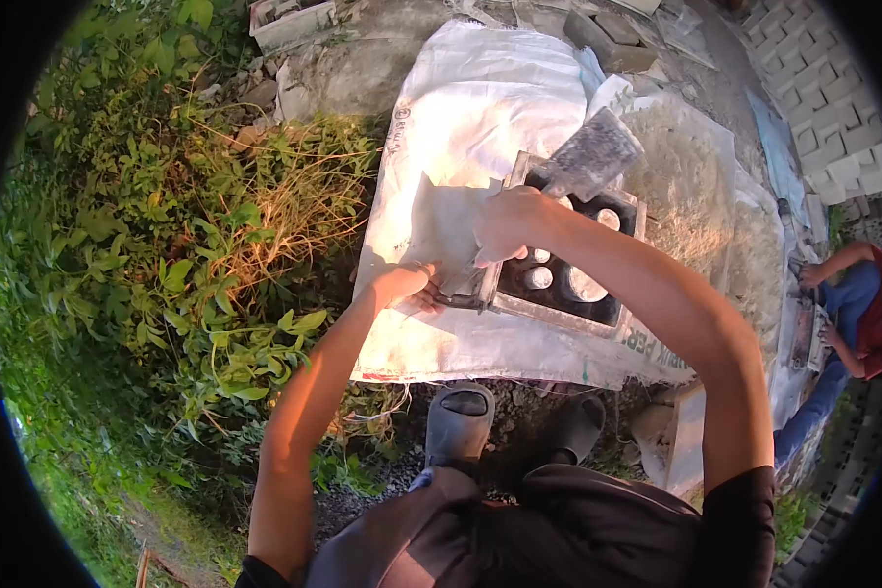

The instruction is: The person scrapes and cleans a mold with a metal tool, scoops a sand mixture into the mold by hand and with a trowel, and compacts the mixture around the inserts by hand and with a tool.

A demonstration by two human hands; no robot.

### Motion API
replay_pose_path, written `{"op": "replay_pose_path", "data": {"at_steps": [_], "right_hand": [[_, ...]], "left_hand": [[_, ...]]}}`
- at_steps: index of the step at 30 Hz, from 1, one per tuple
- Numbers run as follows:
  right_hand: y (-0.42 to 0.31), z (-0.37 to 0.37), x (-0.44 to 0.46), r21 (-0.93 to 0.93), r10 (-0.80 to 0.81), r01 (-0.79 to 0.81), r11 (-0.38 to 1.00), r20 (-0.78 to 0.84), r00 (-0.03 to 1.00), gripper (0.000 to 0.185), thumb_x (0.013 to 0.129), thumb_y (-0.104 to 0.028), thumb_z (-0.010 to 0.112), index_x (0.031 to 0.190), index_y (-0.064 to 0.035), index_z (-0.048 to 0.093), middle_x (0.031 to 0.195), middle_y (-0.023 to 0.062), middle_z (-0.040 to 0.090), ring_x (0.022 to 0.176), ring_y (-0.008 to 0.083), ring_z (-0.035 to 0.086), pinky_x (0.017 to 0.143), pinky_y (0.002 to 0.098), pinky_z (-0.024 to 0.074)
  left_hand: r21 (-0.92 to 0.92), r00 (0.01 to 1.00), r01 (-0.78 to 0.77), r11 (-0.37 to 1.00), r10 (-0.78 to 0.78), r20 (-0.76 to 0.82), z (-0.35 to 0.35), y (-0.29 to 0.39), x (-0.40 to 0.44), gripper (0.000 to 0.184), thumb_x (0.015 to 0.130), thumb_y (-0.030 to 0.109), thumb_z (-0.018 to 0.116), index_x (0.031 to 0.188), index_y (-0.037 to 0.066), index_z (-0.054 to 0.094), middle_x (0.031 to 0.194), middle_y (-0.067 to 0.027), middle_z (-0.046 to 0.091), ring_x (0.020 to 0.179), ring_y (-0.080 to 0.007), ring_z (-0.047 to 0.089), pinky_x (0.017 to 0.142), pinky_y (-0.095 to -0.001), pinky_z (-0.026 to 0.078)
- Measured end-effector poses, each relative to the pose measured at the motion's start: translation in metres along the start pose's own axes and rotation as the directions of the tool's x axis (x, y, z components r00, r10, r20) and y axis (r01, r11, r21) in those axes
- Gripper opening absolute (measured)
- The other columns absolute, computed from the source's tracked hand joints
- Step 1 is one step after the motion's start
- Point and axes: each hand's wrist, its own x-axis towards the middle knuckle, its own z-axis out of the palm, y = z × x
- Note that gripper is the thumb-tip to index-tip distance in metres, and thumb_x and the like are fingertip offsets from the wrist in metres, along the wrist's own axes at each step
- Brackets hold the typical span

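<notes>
A square mould frame (559, 316) with several round pale pieces (587, 285) in its dark inside lies on a white woven sack (480, 108). My left hand (410, 286) is closed round a small dark handle or rod (459, 302) at the frame's lower left corner. Over the frame's left side is my right hand (510, 227), its fingers bent round the grip of a flat grey trowel-like tool (596, 155). The blade of that tool points up and right, above the frame's top edge. My right forearm covers part of the frame.
Green plants (167, 245) fill the left side. Another person (862, 304) crouches at the far right, hands near a similar frame. Stacked pale blocks (823, 108) stand at the upper right. A grey container (292, 24) is at the top. My sandals (460, 421) are below the sack.
</notes>
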Motion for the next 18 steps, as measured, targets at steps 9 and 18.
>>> {"op": "replay_pose_path", "data": {"at_steps": [9, 18], "right_hand": [[-0.013, 0.002, 0.044, -0.241, -0.109, 0.088, 0.966, -0.074, 0.991, 0.035, 0.080, -0.042, 0.061, 0.071, -0.0100, 0.069, 0.075, 0.0015, 0.068, 0.078, 0.0193, 0.065, 0.067, 0.0392, 0.0510], [0.010, -0.009, 0.000, -0.132, -0.021, 0.023, 0.991, 0.014, 1.000, 0.042, 0.078, -0.046, 0.063, 0.080, -0.0053, 0.070, 0.079, 0.0107, 0.068, 0.078, 0.0281, 0.065, 0.070, 0.0431, 0.0507]], "left_hand": [[0.018, 0.974, -0.176, 0.984, 0.177, -0.140, 0.012, -0.008, 0.019, 0.039, 0.098, 0.023, 0.024, 0.117, 0.001, 0.050, 0.105, -0.0148, 0.063, 0.083, -0.0256, 0.063, 0.069, -0.0361, 0.053], [0.374, 0.995, -0.031, 0.927, -0.008, 0.103, 0.023, 0.040, 0.008, 0.030, 0.092, 0.013, 0.036, 0.104, 0.000, 0.061, 0.093, -0.0136, 0.067, 0.066, -0.0214, 0.065, 0.059, -0.0334, 0.051]]}}
